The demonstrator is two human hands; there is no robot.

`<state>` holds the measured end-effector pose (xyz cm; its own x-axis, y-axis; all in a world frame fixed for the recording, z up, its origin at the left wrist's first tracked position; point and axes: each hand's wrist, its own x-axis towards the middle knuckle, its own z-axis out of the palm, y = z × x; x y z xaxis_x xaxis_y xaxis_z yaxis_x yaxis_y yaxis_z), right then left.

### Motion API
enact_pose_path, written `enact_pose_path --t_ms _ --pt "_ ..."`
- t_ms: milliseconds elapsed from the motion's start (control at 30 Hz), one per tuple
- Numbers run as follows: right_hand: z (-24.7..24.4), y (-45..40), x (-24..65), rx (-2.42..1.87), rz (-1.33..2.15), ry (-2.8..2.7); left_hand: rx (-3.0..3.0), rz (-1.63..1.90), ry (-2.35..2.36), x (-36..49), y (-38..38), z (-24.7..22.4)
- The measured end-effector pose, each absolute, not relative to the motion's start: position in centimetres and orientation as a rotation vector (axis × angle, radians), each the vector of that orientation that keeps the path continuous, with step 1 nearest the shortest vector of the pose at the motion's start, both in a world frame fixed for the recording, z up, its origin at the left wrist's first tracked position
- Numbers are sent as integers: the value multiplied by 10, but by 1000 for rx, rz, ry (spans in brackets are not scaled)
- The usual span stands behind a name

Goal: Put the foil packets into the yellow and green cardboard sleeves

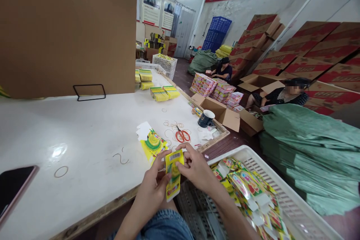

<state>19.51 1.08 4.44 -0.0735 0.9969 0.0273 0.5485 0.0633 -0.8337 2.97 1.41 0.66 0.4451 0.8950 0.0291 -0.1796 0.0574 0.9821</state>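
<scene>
Between my two hands, just off the table's front edge, is a small yellow-green printed packet (pixel 173 178) with a barcode near its top. My left hand (pixel 154 182) grips its left side, thumb on the front. My right hand (pixel 198 168) pinches the upper right edge. Just beyond them on the table lies a flattened yellow carton (pixel 153 144) with white flaps and a green swirl print. Red-handled scissors (pixel 182 135) rest behind, among several loose rubber bands (pixel 168 133).
A white crate (pixel 247 150) of printed cartons stands at my right. On the white table (pixel 92 131) are a dark mug (pixel 206 118), a phone (pixel 15 187), bundled yellow packs (pixel 164 92) and a large cardboard panel (pixel 67 33). Two people (pixel 223 69) sit beyond, near stacked boxes (pixel 309 60).
</scene>
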Motion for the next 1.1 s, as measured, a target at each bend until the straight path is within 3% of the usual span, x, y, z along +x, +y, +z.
enact_pose_path --t_ms 333,700,933,1000,1100 --pt "44 10 188 -1631 731 -1705 1155 938 720 29 10 15" --pt "40 2 206 -1338 973 -1485 1126 941 623 35 11 13" --pt "52 -21 304 -1995 -255 -1592 1834 1081 1231 29 48 -23" --pt "40 -15 304 -1969 -169 -1621 1928 984 1269 28 52 -33" --pt "13 13 265 -1828 279 -1612 1994 892 1196 29 50 -38"
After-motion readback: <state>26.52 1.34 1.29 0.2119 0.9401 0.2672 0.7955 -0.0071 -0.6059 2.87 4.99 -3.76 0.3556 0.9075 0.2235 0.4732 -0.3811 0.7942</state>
